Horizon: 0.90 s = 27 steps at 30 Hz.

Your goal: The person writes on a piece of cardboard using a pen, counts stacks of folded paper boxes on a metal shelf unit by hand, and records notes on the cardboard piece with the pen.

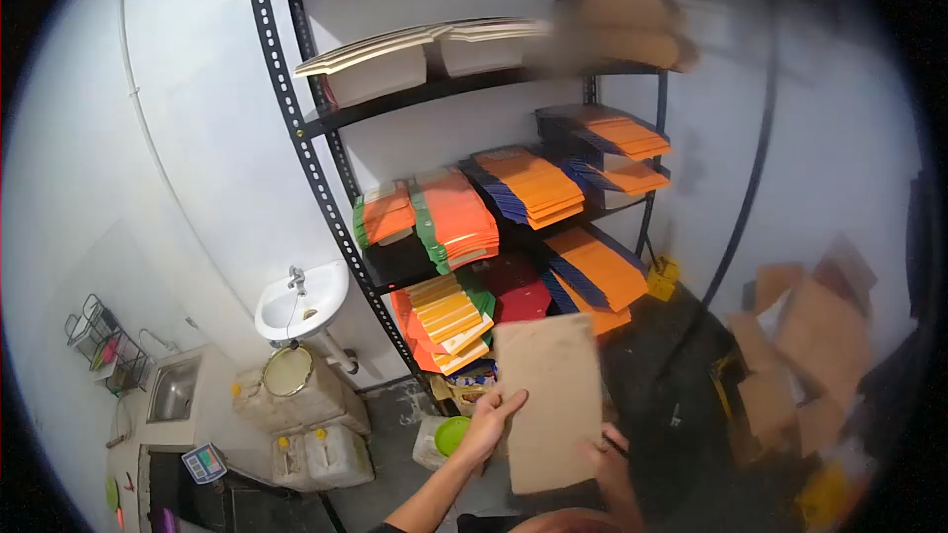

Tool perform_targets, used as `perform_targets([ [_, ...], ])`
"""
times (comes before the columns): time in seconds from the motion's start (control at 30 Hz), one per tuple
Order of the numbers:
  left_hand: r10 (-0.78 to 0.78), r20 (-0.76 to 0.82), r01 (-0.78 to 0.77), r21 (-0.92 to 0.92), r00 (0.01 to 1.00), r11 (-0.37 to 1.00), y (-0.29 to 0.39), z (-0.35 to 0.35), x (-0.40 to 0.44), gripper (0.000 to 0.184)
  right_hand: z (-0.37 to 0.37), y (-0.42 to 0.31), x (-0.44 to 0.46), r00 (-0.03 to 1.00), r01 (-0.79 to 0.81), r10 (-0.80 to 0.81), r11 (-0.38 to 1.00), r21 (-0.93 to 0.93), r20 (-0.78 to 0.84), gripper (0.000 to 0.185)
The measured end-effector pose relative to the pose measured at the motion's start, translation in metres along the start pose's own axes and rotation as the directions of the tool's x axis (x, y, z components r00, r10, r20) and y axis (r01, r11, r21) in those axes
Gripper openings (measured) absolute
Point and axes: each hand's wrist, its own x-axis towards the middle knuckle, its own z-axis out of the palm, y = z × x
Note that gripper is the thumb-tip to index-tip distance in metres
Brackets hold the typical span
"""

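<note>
Brown sheet: flat, roughly rectangular brown sheet (550, 405), held up before the lower part of the rack, leaning slightly; broad face toward the camera, faint smudges near its top edge.
Left hand: left hand (487, 428) gripping the sheet at its left edge, thumb laid over the front face, other fingers mostly hidden behind.
Right hand: right hand (612, 456) at the sheet's lower right edge, blurred; cannot tell whether it is closed on the sheet. Something dark shows at its fingers, too unclear to identify.
Rack: black metal rack (395, 106) against the white wall, beyond the sheet.
Upper shelf: pale flat stacks (380, 74) at left; blurred brown bundles (627, 25) at right.
Middle shelf: red-orange and green stack (459, 222) beside an orange and blue stack (533, 188); more orange and blue to the right.
Lower level: yellow and white striped stack (449, 311), dark red item (520, 288) just right of it, partly behind the sheet.
Below left hand: green round item (452, 435) at a whitish container (428, 444), near the forearm.
Left side: white washbasin (331, 301) on the wall; pale jerrycans (336, 454) with yellow caps near it; steel sink (176, 393) set in a pale surface (202, 375).
Right side: opened cardboard boxes (815, 345), well apart from the right hand.
</note>
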Motion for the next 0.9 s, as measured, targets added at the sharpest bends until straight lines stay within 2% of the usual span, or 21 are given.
perform_targets([
  [0.07, -0.066, 0.122, 0.058, 0.069, 0.990, 0.996, -0.013, 0.002, 0.001, 0.046, -0.012, -0.011, 0.000, 0.970, 0.222, -0.206, 0.966, 0.130, -0.126, 0.034],
  [0.17, -0.239, 0.475, 0.102, 0.295, 0.847, 0.950, -0.046, -0.009, 0.006, 0.052, -0.013, -0.054, -0.006, 0.890, 0.308, -0.102, 0.853, 0.422, -0.444, 0.032],
  [0.2, -0.154, 0.592, -0.205, 0.493, 0.791, 0.846, -0.075, -0.019, 0.012, 0.059, -0.012, -0.068, -0.008, 0.872, 0.278, -0.001, 0.824, 0.494, -0.489, 0.035],
  [0.3, -0.196, 0.702, -0.449, 0.618, 0.684, 0.645, -0.067, -0.016, -0.016, 0.064, -0.025, -0.061, 0.001, 0.852, 0.367, -0.147, 0.853, 0.372, -0.503, 0.047],
  [0.33, -0.334, 0.662, -0.371, 0.690, 0.672, 0.621, -0.050, -0.016, -0.026, 0.067, -0.028, -0.060, 0.002, 0.876, 0.411, -0.273, 0.853, 0.321, -0.397, 0.055],
  [0.43, -0.234, 0.709, -0.364, 0.582, 0.665, 0.728, -0.095, -0.036, -0.037, 0.067, -0.023, -0.053, 0.011, 0.891, 0.388, -0.329, 0.910, 0.148, -0.313, 0.060],
  [0.47, -0.179, 0.703, -0.370, 0.552, 0.688, 0.747, -0.102, -0.044, -0.045, 0.068, -0.016, -0.059, 0.012, 0.916, 0.298, -0.233, 0.941, 0.164, -0.325, 0.065],
  [0.53, -0.027, 0.662, -0.422, 0.509, 0.749, 0.750, -0.141, -0.069, -0.058, 0.068, 0.005, -0.077, 0.013, 0.900, 0.386, -0.357, 0.919, 0.077, -0.251, 0.067],
  [0.57, -0.079, 0.579, -0.312, 0.544, 0.812, 0.779, -0.128, -0.074, -0.068, 0.068, 0.018, -0.090, 0.017, 0.883, 0.436, -0.419, 0.899, 0.041, -0.212, 0.069],
  [0.6, -0.129, 0.488, -0.197, 0.561, 0.863, 0.804, -0.114, -0.080, -0.079, 0.068, 0.033, -0.111, 0.019, 0.841, 0.514, -0.507, 0.858, -0.010, -0.190, 0.062],
  [0.67, -0.094, 0.331, -0.095, 0.513, 0.939, 0.853, -0.113, -0.093, -0.091, 0.069, 0.051, -0.174, 0.032, 0.791, 0.596, -0.612, 0.773, -0.219, -0.006, 0.051],
  [0.7, -0.084, 0.248, -0.047, 0.480, 0.965, 0.876, -0.112, -0.096, -0.097, 0.069, 0.059, -0.195, 0.043, 0.713, 0.669, -0.701, 0.689, -0.277, -0.020, 0.041],
  [0.73, -0.181, 0.155, 0.093, 0.453, 0.971, 0.887, -0.082, -0.095, -0.109, 0.071, 0.061, -0.214, 0.058, 0.673, 0.704, -0.740, 0.647, -0.293, -0.018, 0.041],
  [0.77, -0.180, 0.097, 0.113, 0.475, 0.979, 0.873, -0.083, -0.095, -0.117, 0.071, 0.076, -0.240, 0.062, 0.581, 0.779, -0.813, 0.566, -0.269, -0.028, 0.040],
  [0.8, -0.175, 0.035, 0.135, 0.498, 0.984, 0.857, -0.085, -0.099, -0.123, 0.072, 0.070, -0.254, 0.084, 0.601, 0.752, -0.798, 0.586, -0.301, -0.054, 0.041],
  [0.83, -0.171, -0.030, 0.161, 0.526, 0.985, 0.835, -0.083, -0.102, -0.127, 0.073, 0.095, -0.279, 0.080, 0.504, 0.817, -0.857, 0.514, -0.261, -0.108, 0.043],
  [0.87, -0.200, -0.045, 0.197, 0.478, 0.979, 0.856, -0.075, -0.103, -0.134, 0.074, 0.112, -0.296, 0.088, 0.402, 0.905, -0.903, 0.417, -0.086, -0.152, 0.043],
  [0.9, -0.230, -0.061, 0.233, 0.428, 0.971, 0.873, -0.066, -0.103, -0.141, 0.075, 0.130, -0.312, 0.086, 0.399, 0.908, -0.887, 0.418, -0.036, -0.231, 0.044],
])
